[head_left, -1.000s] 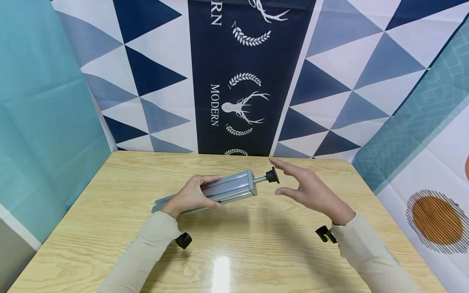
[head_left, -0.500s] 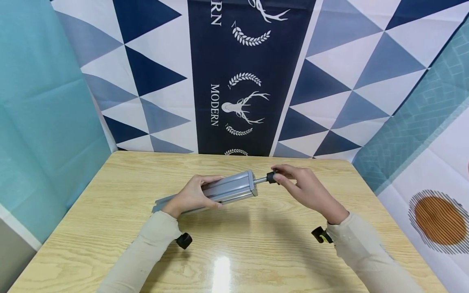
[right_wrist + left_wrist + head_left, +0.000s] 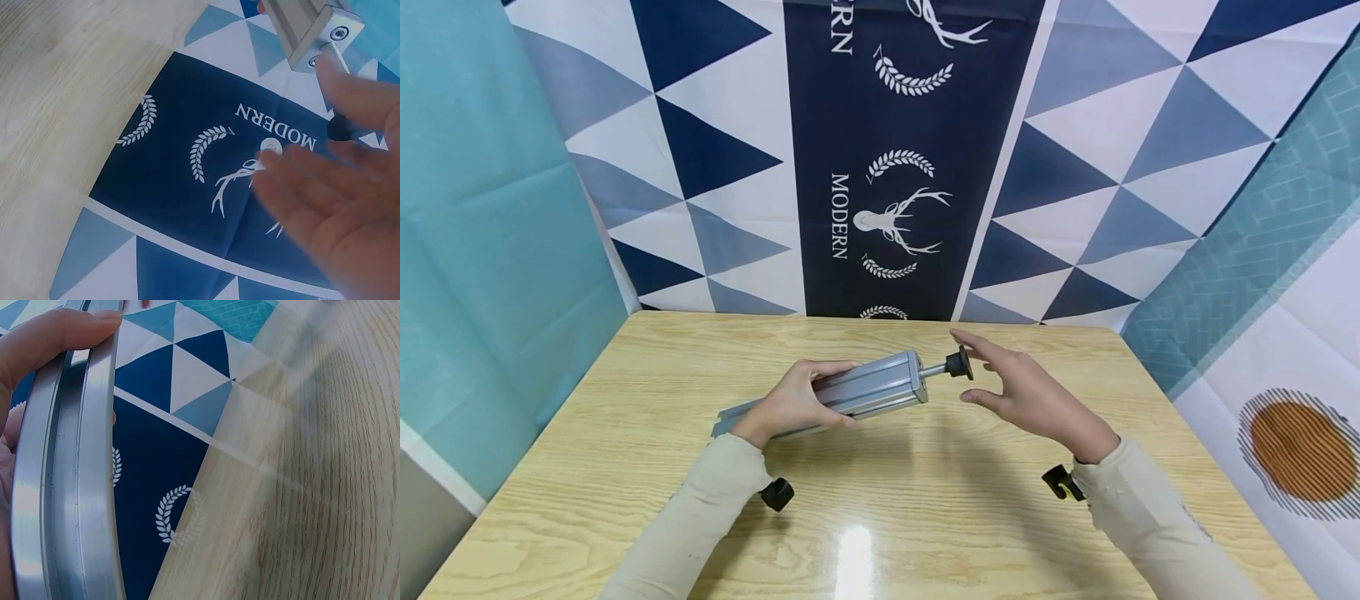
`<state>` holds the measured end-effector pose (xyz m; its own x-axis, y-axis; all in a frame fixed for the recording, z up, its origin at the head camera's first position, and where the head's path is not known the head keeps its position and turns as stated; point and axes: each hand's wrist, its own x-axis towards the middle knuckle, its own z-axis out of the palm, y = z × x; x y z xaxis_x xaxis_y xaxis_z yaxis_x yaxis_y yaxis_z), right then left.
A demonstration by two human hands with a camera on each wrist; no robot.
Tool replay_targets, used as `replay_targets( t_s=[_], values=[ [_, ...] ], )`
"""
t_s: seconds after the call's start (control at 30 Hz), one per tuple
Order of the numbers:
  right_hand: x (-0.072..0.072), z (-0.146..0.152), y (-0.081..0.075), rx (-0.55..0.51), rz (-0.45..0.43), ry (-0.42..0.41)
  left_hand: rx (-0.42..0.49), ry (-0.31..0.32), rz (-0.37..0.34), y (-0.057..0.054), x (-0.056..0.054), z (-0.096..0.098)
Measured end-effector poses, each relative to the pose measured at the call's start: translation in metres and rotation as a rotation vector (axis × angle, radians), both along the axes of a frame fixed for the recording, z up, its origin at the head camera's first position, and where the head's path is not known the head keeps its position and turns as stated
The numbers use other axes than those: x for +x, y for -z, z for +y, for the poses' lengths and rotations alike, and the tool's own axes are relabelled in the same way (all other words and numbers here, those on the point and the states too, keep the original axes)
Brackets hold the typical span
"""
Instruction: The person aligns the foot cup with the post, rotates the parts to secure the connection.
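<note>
A silver-grey aluminium profile (image 3: 872, 385) is raised over the table, lying at a slant with its right end higher. My left hand (image 3: 790, 402) grips it round the middle; in the left wrist view one finger lies over the grooved profile (image 3: 65, 481). From the end plate (image 3: 331, 37) at its right end, a thin metal rod (image 3: 933, 369) sticks out, bearing a black levelling foot (image 3: 958, 362). Beside that foot my right hand (image 3: 1037, 398) is spread, fingers above and thumb below. The right wrist view partly hides the foot (image 3: 342, 128) behind the hand.
The wood-grain table (image 3: 850, 475) lies under both hands. Behind it hangs a patterned cloth (image 3: 895, 125), with teal cloth (image 3: 497, 208) on the left and another printed cloth (image 3: 1262, 350) on the right. Small black wrist cameras (image 3: 777, 493) are strapped at the sleeves.
My right hand closed its fingertips on the black levelling foot half a second ago and has now spread them off it again. The left hand and profile have barely moved.
</note>
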<state>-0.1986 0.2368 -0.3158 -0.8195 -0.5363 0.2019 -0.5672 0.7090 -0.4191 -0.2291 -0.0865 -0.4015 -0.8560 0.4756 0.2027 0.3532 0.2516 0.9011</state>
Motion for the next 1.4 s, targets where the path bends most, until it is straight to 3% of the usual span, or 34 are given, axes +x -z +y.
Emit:
replay_targets(
  t_s=[0.13, 0.23, 0.33, 0.47, 0.6, 0.9, 1.17, 1.27, 1.4],
  values=[
    [-0.0005, -0.0005, 0.0006, -0.026, 0.122, -0.064, 0.007, 0.005, 0.000, -0.0003, 0.0009, 0.0001],
    [-0.0001, -0.0012, 0.0009, -0.036, 0.158, -0.085, 0.007, 0.006, -0.002, -0.0002, 0.0016, 0.0003],
    [-0.0001, -0.0024, 0.0017, -0.060, 0.113, -0.066, 0.002, 0.002, 0.002, 0.0008, 0.0018, 0.0002],
    [-0.0017, -0.0048, 0.0045, -0.079, 0.016, 0.033, 0.010, 0.007, 0.007, 0.0022, 0.0021, 0.0002],
    [-0.0021, -0.0054, 0.0073, -0.084, -0.028, 0.114, 0.010, 0.018, 0.009, 0.0025, 0.0028, 0.0011],
    [0.0012, 0.0012, 0.0078, -0.026, -0.078, 0.035, -0.009, 0.005, -0.001, 0.0045, 0.0018, 0.0001],
    [0.0011, 0.0023, 0.0036, -0.048, 0.082, -0.084, -0.026, -0.001, 0.020, 0.0037, -0.0022, -0.0001],
    [0.0006, 0.0021, 0.0018, -0.054, 0.133, -0.062, -0.027, -0.003, 0.024, 0.0023, -0.0020, 0.0002],
    [-0.0009, 0.0000, 0.0028, -0.052, 0.118, 0.034, -0.019, 0.006, 0.026, 0.0018, -0.0010, 0.0004]
  ],
)
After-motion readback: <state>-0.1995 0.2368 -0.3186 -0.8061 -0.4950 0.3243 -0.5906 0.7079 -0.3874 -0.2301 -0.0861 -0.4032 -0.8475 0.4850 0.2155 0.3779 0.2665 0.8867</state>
